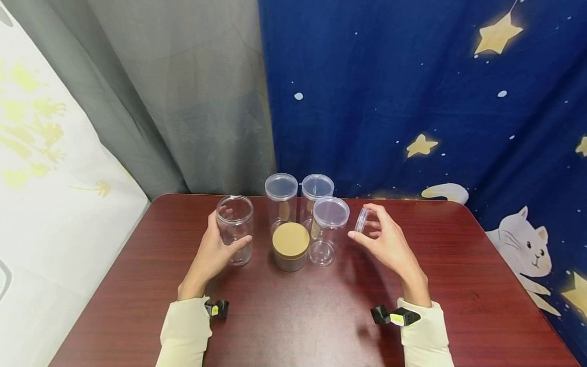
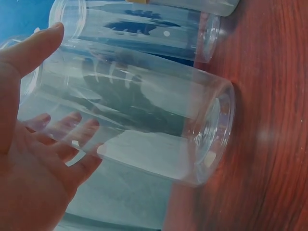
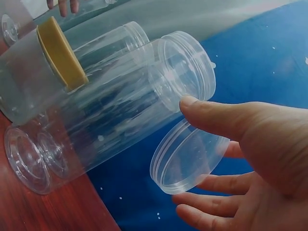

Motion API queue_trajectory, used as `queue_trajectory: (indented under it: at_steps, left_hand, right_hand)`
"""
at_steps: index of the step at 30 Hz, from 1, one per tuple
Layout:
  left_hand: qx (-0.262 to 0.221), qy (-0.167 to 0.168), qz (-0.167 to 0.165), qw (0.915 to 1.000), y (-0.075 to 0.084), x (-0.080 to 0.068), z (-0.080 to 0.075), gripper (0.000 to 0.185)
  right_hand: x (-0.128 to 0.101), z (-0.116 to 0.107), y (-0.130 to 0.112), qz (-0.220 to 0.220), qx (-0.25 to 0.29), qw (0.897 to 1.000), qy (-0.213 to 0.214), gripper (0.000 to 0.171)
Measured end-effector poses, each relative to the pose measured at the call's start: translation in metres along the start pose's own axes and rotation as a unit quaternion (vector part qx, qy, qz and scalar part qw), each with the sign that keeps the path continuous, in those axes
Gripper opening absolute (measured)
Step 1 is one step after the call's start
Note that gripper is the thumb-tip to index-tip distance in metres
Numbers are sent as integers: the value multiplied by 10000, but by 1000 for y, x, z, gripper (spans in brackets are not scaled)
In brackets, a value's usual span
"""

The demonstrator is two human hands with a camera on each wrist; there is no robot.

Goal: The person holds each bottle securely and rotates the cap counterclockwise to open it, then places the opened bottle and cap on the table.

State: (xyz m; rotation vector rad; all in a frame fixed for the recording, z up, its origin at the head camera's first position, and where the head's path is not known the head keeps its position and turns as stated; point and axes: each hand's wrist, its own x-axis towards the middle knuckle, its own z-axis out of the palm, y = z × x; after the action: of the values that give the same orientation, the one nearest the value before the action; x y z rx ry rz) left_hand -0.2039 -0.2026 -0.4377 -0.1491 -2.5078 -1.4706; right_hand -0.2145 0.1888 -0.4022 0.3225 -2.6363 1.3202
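My left hand (image 1: 214, 251) grips a tall clear plastic jar (image 1: 236, 232), thumb at the front and fingers behind. The jar has an uncovered mouth; in the left wrist view it looks roughly upright by the table, and I cannot tell whether its base touches. Between thumb and fingers, my right hand (image 1: 392, 244) pinches a clear round lid (image 3: 185, 159) on edge. That lid is just right of a lidded clear jar (image 1: 331, 214), apart from the left hand's jar.
Two more lidded clear jars stand behind, one at the left (image 1: 281, 188) and one at the right (image 1: 317, 187). A short jar with a gold lid (image 1: 291, 240) sits in front of them. The reddish wooden table (image 1: 293, 316) ends at blue and grey curtains.
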Motion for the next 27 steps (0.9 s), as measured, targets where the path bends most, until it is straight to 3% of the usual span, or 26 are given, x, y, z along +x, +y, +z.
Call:
queue_trajectory:
  at_steps: [8,20,27]
  left_hand:
    - [-18,183,-3,9998,-6,1,-1,98]
    - [-237,364,302,9986,-14,1,-4,109]
    - [-350,533,256,9976,-10,0,-9,113]
  right_hand:
    - [1,2,4,108,-41,9999,-38,72]
    - [2,4,7,228,-87,9997,-85,72]
    - [3,5,10,247,-83,9996,-93,72]
